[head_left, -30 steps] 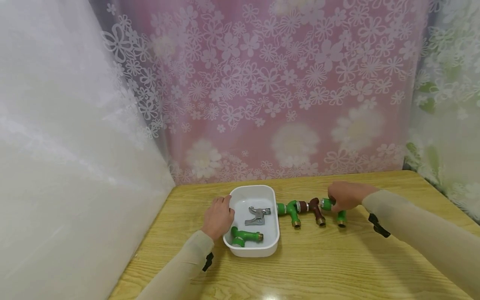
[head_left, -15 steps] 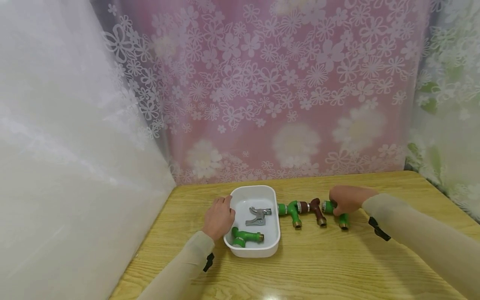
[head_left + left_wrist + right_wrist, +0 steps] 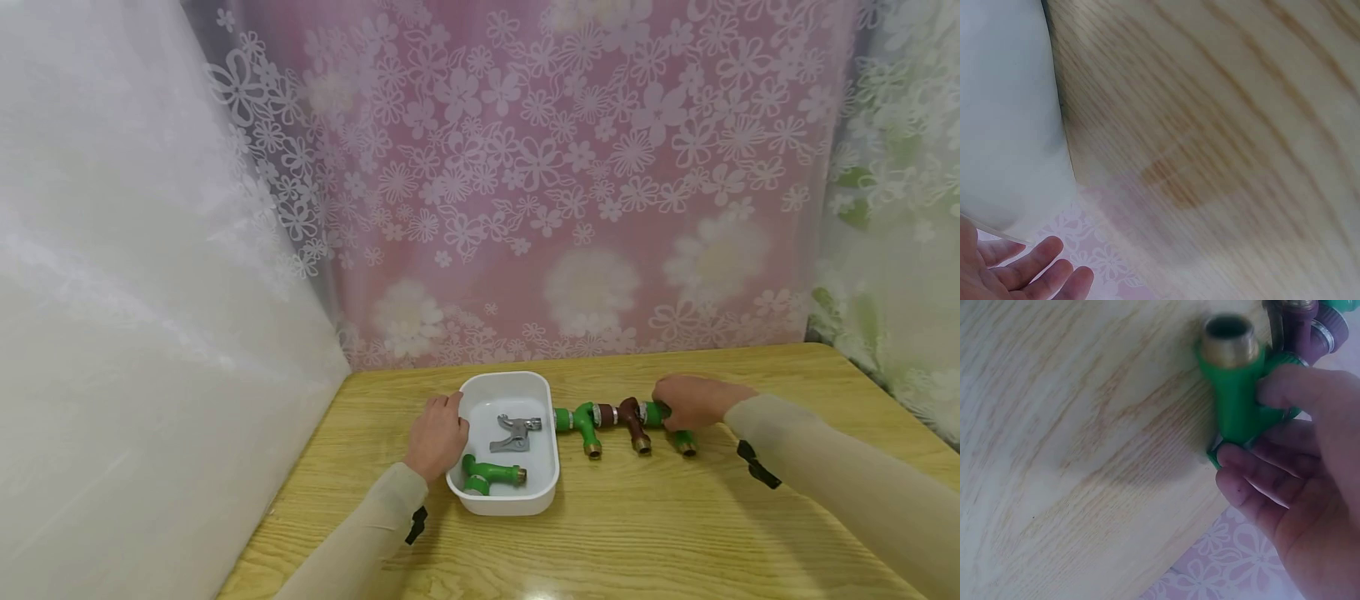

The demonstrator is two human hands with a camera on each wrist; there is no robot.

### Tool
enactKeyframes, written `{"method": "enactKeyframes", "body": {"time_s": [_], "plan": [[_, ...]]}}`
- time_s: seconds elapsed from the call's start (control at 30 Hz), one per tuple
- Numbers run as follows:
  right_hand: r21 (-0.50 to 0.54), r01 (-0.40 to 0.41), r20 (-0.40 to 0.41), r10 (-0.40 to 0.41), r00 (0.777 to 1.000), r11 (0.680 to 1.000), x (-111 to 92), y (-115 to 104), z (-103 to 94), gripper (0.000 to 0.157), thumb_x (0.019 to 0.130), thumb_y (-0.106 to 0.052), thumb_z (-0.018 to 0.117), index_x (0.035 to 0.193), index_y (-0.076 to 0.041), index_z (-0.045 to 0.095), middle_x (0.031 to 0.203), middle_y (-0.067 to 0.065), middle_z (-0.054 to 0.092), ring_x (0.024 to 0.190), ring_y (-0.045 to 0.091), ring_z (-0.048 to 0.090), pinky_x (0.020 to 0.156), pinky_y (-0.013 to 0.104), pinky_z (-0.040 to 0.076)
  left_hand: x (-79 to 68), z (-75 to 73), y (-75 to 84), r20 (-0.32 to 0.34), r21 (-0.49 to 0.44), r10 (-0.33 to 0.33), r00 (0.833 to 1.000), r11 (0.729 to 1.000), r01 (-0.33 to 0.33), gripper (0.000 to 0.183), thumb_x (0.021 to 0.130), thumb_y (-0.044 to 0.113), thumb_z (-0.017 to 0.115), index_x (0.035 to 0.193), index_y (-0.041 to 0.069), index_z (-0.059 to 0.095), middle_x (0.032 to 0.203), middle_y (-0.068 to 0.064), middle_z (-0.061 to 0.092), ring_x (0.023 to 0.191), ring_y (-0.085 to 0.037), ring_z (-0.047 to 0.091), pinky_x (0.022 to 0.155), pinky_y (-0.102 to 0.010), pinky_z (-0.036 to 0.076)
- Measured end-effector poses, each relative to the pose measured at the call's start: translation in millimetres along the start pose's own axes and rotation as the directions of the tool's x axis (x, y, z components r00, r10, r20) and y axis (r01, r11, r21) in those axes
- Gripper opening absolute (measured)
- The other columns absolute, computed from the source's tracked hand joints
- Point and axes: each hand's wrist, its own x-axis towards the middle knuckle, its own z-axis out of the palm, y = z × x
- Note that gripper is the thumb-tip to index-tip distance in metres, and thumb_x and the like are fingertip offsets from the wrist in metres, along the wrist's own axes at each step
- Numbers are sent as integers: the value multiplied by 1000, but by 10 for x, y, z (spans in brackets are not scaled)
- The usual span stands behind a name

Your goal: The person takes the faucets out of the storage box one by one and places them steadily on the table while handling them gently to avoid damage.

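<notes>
My left hand (image 3: pixel 437 435) lies at the left rim of a white plastic basin (image 3: pixel 510 504), its fingertips touching the edge. The left wrist view shows those fingers loosely extended beside the basin's wall; the thumb is hidden there. Inside the basin are a silver tap (image 3: pixel 516 433) and a green tap (image 3: pixel 495 473). With my right hand (image 3: pixel 693 402) I grip another green tap (image 3: pixel 1238 400) by its body, thumb on one side and fingers on the other. Its brass-coloured threaded end shows in the right wrist view. Its head sits against the brown tap (image 3: pixel 635 423).
Left of the brown tap, a green tap (image 3: pixel 587 429) lies in the same row, next to the basin's right wall. Everything stands on a wood-grain table (image 3: pixel 615 533). A pink flowered curtain (image 3: pixel 525 208) hangs behind, and a white sheet (image 3: pixel 150 292) on the left.
My right hand has shifted the green tap slightly left, closing the small gap to the brown tap. My left hand and the basin have stayed in place.
</notes>
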Motion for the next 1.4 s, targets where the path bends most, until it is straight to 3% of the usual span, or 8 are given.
{"method": "enactKeyframes", "body": {"time_s": [0.6, 0.83, 1.07, 1.4], "plan": [[-149, 21, -79, -33, 996, 989, 72, 46, 5, 11, 88, -10, 73, 97, -10, 68, 94, 0, 62, 73, 11, 49, 64, 30, 42, 7, -4, -3, -5, 1, 3, 1000, 1000, -3, 43, 100, 21, 55, 141, 8, 55, 128, -15, 64, 120, -30, 60, 90, -48, 56], [-137, 13, -79, -24, 997, 990, 67, 18, -16, 9, 87, -8, 72, 95, -10, 68, 94, 1, 62, 73, 12, 50, 64, 31, 41, 3, -13, 5, 8, 3, -9, 1000, 1000, 9, 44, 100, 21, 54, 142, 9, 54, 130, -14, 63, 122, -29, 59, 93, -48, 56], [-153, -1, -59, -8, 998, 988, 83, -20, -60, 31, 88, -14, 73, 117, -3, 69, 118, 15, 66, 95, 27, 67, 75, 44, 57, -2, -12, 2, 2, 2, 6, 1000, 1000, -6, 43, 99, 20, 56, 140, 7, 55, 127, -15, 64, 119, -30, 60, 90, -48, 56], [-176, 53, -78, -67, 995, 983, 202, -427, -304, 34, 93, -17, 68, 126, -8, 66, 136, 21, 58, 112, 36, 64, 86, 52, 55, -2, -20, 16, 6, 12, -4, 1000, 1000, 4, 43, 100, 21, 55, 141, 8, 55, 128, -15, 64, 120, -29, 60, 91, -47, 56]]}}
